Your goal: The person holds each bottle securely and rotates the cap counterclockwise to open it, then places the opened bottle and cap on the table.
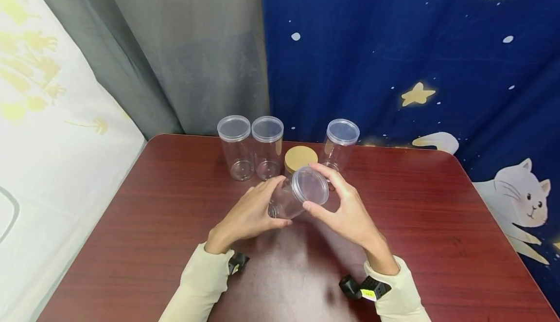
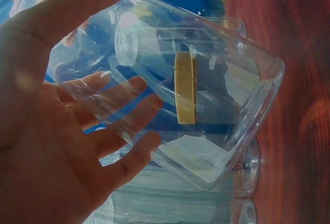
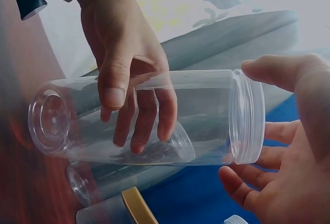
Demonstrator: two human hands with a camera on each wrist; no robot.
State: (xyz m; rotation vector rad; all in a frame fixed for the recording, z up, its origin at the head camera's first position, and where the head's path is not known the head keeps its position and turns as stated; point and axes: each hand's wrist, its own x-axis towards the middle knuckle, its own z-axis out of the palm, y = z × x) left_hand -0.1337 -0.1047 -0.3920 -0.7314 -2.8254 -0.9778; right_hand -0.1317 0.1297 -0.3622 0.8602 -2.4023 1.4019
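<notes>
A clear plastic jar is held tilted above the table, its base to the left and its translucent lid facing up and right. My left hand holds the jar's body, thumb on the near side and fingers on the far side, as the right wrist view also shows. Around the lid, my right hand has its thumb on one side and its fingers on the other. Through the jar's wall nothing shows inside. Just behind it stands a shorter jar with a tan lid, its body partly hidden.
Two tall clear jars with translucent lids, a left one and a right one, stand side by side at the table's back. Another tall jar stands farther right. Behind the reddish-brown table hang grey and blue curtains.
</notes>
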